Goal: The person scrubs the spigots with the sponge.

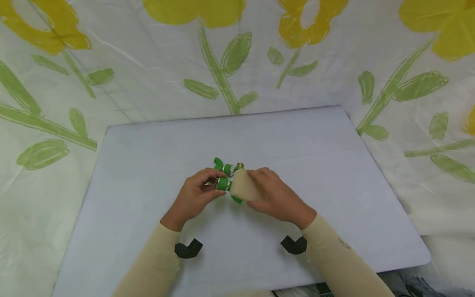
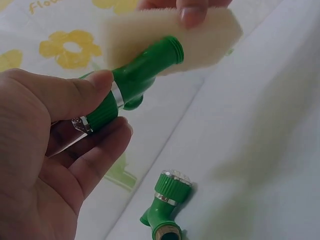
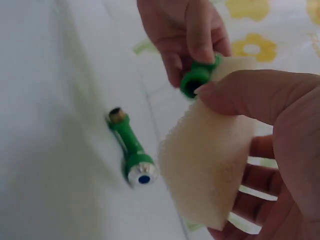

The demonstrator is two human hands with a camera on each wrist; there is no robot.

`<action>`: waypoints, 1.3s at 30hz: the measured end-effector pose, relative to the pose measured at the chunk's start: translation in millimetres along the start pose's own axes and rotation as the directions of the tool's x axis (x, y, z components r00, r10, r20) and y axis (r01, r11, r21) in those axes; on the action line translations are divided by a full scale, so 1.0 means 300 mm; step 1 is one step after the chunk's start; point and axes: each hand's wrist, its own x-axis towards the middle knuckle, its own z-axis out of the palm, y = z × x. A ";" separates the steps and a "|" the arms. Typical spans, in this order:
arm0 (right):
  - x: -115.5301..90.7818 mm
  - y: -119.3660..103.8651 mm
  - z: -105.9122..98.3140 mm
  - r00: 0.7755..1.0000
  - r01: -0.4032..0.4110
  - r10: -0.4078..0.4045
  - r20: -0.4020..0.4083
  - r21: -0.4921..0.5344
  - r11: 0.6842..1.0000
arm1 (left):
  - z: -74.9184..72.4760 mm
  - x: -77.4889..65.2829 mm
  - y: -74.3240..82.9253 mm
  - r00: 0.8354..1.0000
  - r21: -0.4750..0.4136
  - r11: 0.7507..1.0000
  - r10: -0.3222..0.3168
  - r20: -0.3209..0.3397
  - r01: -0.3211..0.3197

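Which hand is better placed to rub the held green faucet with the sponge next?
Probably the right hand: it holds the sponge close to the green faucet, which the left hand grips.

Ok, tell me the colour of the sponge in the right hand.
Pale cream; the sponge shows best in the right wrist view.

1. White tabletop (image 1: 315, 140), matte and pale, with rounded corners.
2. Beyond the far edge and along both sides, a whitish sheet (image 1: 148, 74), lightly creased and glossy in places.
3. Printed on it, large yellow flowers (image 1: 194, 10), some with white centres, several cropped at the top.
4. Beneath those, green stems (image 1: 216, 68) and leaves (image 1: 236, 53), streaked with white.
5. Partly cropped yellow lettering (image 2: 42, 6) in the left wrist view.
6. Past the table's near edge, toward the right, dark crumpled material (image 1: 423, 286), too blurred to identify.
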 end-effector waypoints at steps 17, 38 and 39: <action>0.034 0.056 0.013 0.992 -0.096 0.088 -0.092 -0.086 0.992 | 0.019 0.014 0.074 1.000 0.048 0.999 0.006 0.028 -0.008; 0.038 0.037 0.004 0.993 -0.041 0.030 -0.118 -0.093 0.995 | 0.010 0.015 0.108 0.998 0.074 0.996 0.053 0.019 -0.054; 0.035 0.026 0.006 0.996 -0.010 0.003 -0.085 -0.078 0.997 | 0.006 0.014 0.109 0.999 0.084 0.995 0.047 0.011 -0.048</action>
